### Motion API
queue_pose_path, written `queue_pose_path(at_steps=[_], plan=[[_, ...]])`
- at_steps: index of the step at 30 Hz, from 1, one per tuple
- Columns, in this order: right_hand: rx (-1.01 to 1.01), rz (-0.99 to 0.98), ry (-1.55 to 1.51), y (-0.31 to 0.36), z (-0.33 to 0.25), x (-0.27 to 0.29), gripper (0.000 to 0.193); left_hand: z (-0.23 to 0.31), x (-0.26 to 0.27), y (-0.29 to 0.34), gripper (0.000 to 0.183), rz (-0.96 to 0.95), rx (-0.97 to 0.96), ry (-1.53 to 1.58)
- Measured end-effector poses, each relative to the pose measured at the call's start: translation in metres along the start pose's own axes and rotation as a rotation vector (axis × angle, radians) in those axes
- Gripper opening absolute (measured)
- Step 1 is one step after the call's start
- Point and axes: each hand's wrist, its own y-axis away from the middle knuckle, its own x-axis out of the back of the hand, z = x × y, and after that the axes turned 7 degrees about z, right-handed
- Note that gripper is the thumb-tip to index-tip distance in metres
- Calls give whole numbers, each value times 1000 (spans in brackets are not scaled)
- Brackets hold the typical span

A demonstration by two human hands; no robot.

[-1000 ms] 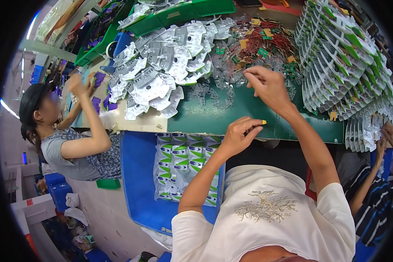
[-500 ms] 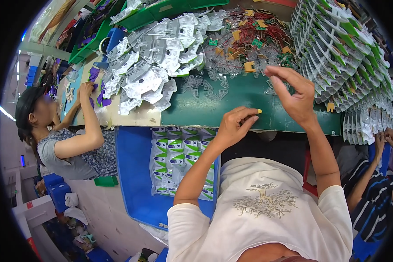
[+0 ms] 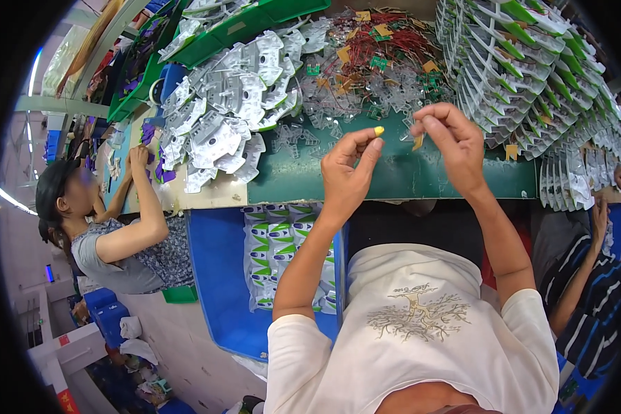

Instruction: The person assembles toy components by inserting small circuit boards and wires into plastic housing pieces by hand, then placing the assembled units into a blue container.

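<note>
My right hand (image 3: 457, 148) is above the green part of the bench, thumb and fingers pinched on a small clear plastic piece (image 3: 415, 130). A tan tab (image 3: 418, 143) hangs just below those fingertips; whether it is joined to the clear piece I cannot tell. To its left is my left hand (image 3: 348, 172), raised, with a yellow covering (image 3: 379, 130) on the forefinger's tip. Its thumb and forefinger stand slightly apart, and nothing shows between them. Beyond both hands lies a heap of clear plastic parts (image 3: 338, 103) with red wires (image 3: 386, 48) and green circuit boards (image 3: 378, 63).
White-grey plastic shells (image 3: 221, 103) are piled left of the heap, by a green tray (image 3: 255, 24). Stacked shells with green edges (image 3: 531, 76) rise at the right. A blue bin (image 3: 217, 290) holds wrapped white-green packs (image 3: 276, 241). Co-workers sit left (image 3: 121, 248) and right (image 3: 586, 297).
My left hand has risen away from the bench edge, its thumb and forefinger now pointing up. The right hand has closed on a small clear piece. The view has shifted slightly.
</note>
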Motion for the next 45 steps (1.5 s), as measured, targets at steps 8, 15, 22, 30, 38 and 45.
queue_pose_path(at_steps=[8, 15, 22, 30, 38, 45], plan=[[-88, -95, -140, 20, -7, -4, 12, 33, -16, -3, 23, -143, 34, 175], [-135, -142, 19, 23, -11, -1, 17, 22, -15, 2, 16, -82, -36, 146], [-251, -179, 47, 16, -6, 0, 10, 23, -11, 3, 18, -20, -369, -125], [97, -171, 377, 24, -11, -9, 10, 22, -8, 15, 21, 36, -163, -41], [-16, -426, 249, 15, 5, -15, 9, 3, 21, 29, 23, -157, 508, 503], [-163, -405, 205, 12, 1, -25, 3, 26, 84, 17, 39, -51, 284, 124]])
